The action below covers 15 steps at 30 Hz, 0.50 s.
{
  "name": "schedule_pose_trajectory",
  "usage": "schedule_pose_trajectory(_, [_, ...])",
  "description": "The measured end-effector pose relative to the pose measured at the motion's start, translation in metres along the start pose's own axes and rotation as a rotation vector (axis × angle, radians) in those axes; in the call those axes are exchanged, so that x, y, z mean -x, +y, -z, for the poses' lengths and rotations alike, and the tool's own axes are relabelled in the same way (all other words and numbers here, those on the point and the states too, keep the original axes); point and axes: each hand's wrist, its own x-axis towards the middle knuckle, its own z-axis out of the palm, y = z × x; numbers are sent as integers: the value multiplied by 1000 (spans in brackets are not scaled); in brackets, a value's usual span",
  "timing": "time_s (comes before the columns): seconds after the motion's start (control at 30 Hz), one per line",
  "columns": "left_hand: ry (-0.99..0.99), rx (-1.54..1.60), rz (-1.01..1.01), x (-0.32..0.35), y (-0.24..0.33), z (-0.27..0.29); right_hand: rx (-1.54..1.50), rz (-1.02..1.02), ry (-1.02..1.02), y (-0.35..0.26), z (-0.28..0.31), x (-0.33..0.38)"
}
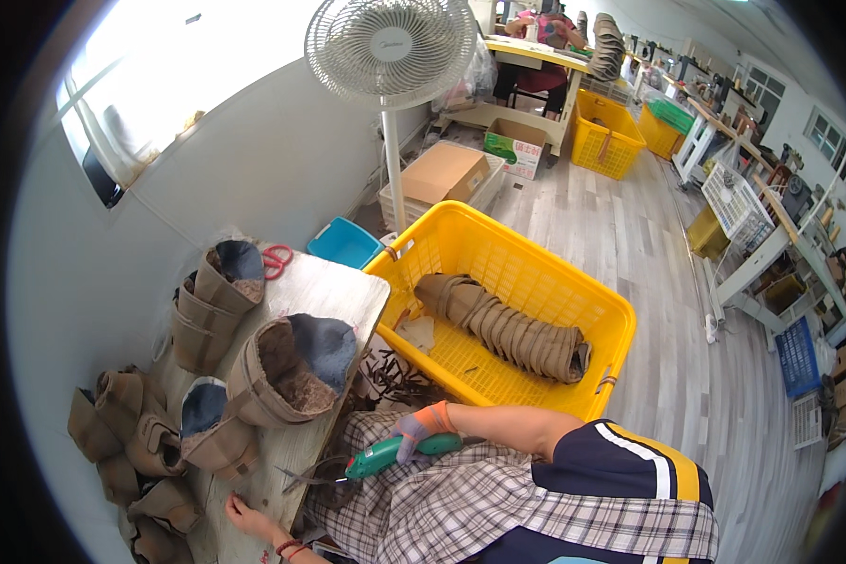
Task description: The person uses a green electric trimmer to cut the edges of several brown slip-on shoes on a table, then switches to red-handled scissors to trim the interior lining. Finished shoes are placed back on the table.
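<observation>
My right hand (412, 435), in a grey glove with an orange cuff, grips a green hand-held electric cutter (385, 456) over my checked lap; its blade points toward the table edge. My left hand (244, 515) rests bare on the pale worktable (334, 291) near its front edge and holds nothing. Just beyond it stand brown boot uppers with fleece lining (287, 371), stacked inside one another. More brown uppers (136, 432) lie heaped at the left.
A yellow plastic crate (536, 258) beside the table holds a row of brown uppers (503, 329). Dark scraps (390, 376) litter the floor between them. Red scissors (275, 260), a blue bin (345, 242), a pedestal fan (390, 47) and cardboard boxes (446, 171) stand beyond.
</observation>
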Motion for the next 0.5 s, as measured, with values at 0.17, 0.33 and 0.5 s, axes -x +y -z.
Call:
schedule_pose_trajectory(0.17, [22,29,11,-1,0,-3,-12,38,-23,6,1,-5])
schedule_pose_trajectory(0.33, [3,-18,-18,-5,0,-8,2,40,15,9,3,-4])
schedule_pose_trajectory(0.5, [11,-129,-99,-10,-24,7,61,1,-8,7,2,-10])
